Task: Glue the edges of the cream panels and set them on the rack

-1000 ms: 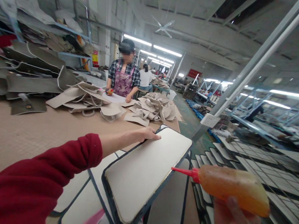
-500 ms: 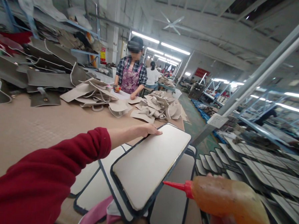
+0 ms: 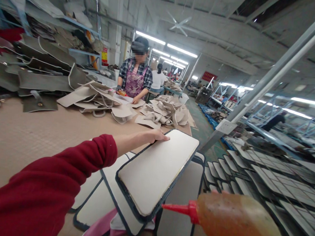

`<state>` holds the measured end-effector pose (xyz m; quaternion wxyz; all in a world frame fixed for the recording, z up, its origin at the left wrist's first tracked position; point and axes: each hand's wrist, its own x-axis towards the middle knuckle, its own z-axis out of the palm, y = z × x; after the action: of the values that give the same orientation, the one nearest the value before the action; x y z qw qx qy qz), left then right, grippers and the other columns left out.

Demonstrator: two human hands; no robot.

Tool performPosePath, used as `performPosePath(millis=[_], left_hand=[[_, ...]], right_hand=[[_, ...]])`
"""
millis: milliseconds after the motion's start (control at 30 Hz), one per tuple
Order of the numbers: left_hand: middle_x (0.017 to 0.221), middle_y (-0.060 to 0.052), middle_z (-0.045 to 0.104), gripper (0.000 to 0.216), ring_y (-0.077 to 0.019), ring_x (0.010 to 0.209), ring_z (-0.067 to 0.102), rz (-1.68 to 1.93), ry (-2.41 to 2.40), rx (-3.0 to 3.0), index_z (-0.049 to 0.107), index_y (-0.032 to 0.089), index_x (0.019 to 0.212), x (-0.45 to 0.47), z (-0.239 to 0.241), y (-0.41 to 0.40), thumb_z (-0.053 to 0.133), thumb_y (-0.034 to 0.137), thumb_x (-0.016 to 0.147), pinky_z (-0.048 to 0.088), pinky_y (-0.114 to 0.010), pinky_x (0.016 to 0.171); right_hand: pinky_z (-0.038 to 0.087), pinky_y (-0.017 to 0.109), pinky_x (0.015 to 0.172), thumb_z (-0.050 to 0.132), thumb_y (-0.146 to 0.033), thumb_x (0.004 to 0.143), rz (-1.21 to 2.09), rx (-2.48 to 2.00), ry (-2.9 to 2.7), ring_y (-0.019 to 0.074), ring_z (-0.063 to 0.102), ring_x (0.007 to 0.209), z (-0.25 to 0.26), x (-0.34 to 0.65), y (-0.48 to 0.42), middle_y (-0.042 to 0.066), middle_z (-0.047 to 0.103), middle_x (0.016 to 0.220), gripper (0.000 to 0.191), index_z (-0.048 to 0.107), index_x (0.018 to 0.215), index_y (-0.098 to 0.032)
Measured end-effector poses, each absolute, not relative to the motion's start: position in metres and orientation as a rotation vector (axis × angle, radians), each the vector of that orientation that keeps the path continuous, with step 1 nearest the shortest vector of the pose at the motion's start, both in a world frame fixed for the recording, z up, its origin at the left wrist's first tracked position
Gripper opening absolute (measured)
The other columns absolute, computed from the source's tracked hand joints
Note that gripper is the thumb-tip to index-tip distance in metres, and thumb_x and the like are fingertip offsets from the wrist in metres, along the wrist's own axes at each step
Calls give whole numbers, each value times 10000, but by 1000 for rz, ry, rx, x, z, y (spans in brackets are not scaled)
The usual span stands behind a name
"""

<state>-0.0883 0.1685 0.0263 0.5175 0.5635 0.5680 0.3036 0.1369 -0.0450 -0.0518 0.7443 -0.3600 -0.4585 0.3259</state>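
Observation:
My left hand grips the far left edge of a white panel with a dark rim, thumb on its face. The panel is tilted above several similar panels lying on the table. At the lower right, my right hand is wrapped round a squeeze bottle of amber glue, mostly hidden behind it. Its red nozzle points left, with the tip close to the panel's lower right edge. Whether the tip touches cannot be made out. Yellowish traces run along the panel's edge.
A pink and white cloth lies under the panels. Beige cut pieces and dark grey pieces are heaped across the table. A co-worker stands opposite. A rack of panels and a slanted metal post are at right.
The bottle's nozzle has moved down and left along the panel's right edge, toward its near corner. My left hand keeps its hold on the panel. The whole view has shifted slightly.

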Motion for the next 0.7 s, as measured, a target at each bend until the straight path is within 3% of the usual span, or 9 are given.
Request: performPosePath(millis=[100, 167, 267, 500, 700], left_hand=[[917, -78, 735, 111, -219, 904, 685, 718, 1325, 1371, 598, 164, 822, -87, 29, 162, 666, 251, 806, 527, -239, 691], [889, -63, 735, 124, -217, 886, 690, 718, 1293, 1373, 592, 170, 813, -84, 32, 157, 689, 242, 787, 534, -248, 702], [830, -56, 730, 122, -213, 839, 695, 713, 1254, 1370, 592, 166, 781, -79, 35, 152, 697, 227, 782, 545, -264, 702], [811, -63, 726, 130, -207, 810, 697, 713, 1241, 1362, 594, 156, 752, -79, 32, 159, 702, 221, 784, 553, -276, 714], [871, -82, 733, 141, -218, 900, 688, 716, 1271, 1352, 581, 158, 773, -83, 27, 169, 701, 230, 787, 556, -274, 726]], right_hand=[[533, 411, 907, 729, -338, 744, 592, -702, -911, 246, 596, 1132, -33, 145, -30, 12, 615, 1269, 453, 623, 1181, -283], [489, 437, 980, 781, -269, 677, 518, -631, -860, 253, 569, 1171, -23, 149, -19, 0, 636, 1226, 483, 648, 1141, -262], [440, 433, 1048, 779, -203, 679, 502, -602, -863, 236, 514, 1238, -19, 153, -10, -23, 626, 1237, 498, 646, 1156, -258], [584, 322, 814, 771, -164, 669, 579, -641, -843, 241, 609, 1114, -38, 153, -21, 28, 614, 1267, 534, 633, 1179, -240], [585, 340, 803, 782, -236, 657, 677, -724, -852, 303, 547, 1203, -59, 162, -28, 75, 503, 1402, 704, 533, 1315, -251]])
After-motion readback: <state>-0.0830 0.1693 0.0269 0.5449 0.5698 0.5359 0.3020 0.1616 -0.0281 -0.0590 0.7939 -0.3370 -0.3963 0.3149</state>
